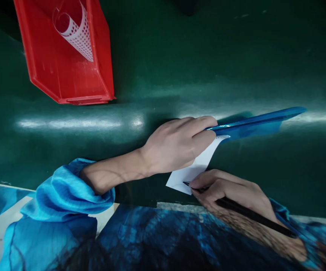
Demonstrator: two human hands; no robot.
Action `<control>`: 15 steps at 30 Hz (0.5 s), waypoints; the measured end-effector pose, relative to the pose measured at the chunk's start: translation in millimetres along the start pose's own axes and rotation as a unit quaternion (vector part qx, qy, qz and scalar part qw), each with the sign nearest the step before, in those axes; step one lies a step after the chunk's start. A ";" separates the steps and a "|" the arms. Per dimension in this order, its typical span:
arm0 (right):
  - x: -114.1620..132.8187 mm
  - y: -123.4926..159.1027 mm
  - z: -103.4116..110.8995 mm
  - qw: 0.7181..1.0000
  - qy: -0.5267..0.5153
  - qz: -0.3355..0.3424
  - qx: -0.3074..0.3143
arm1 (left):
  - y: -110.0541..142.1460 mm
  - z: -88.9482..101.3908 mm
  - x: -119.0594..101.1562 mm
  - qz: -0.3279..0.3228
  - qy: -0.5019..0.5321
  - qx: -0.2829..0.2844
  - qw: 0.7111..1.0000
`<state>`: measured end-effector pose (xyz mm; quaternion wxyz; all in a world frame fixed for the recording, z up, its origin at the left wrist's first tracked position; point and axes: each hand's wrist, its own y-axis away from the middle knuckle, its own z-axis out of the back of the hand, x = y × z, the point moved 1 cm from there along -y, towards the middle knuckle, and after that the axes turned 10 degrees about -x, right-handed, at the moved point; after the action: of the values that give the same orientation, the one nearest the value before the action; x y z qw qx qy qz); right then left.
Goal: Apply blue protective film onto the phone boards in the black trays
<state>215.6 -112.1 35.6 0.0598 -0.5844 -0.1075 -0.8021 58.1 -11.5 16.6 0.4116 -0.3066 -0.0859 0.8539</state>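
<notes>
My left hand point(180, 145) is closed with thumb and fingers pinching a strip of shiny blue film point(261, 120), which sticks out to the right. Under the same hand lies a small white sheet point(202, 165), with a curled far edge by the film; whether the two are joined is hidden by my fingers. My right hand point(233, 192) grips slim black tweezers point(256, 218), held like a pen. Their pointed tip rests at or just above the white sheet's near corner; contact cannot be made out.
A red plastic bin point(75, 84) stands at the upper left, holding a rolled white sheet with rows of red-looking dots point(78, 39). The dark green tabletop point(208, 56) reflects a band of light. Its near edge runs close to my body.
</notes>
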 end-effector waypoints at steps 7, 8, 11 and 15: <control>0.4 -1.1 0.7 1.000 -0.007 0.010 -0.013 | 0.3 -0.1 -0.1 -0.003 -0.002 -0.006 1.000; 0.5 -0.6 1.2 1.000 -0.008 0.014 -0.013 | 0.3 -0.1 -0.2 -0.004 -0.002 -0.008 1.000; 0.5 1.0 2.4 1.000 -0.007 0.022 -0.013 | 0.4 -0.2 -0.2 -0.004 -0.005 -0.010 1.000; -0.4 1.6 2.1 0.999 -0.002 0.033 -0.016 | 0.5 -0.2 0.1 0.000 -0.004 -0.003 1.000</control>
<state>218.0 -113.2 36.0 0.0767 -0.5901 -0.0759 -0.8001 57.8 -11.9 16.2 0.4107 -0.3046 -0.0897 0.8547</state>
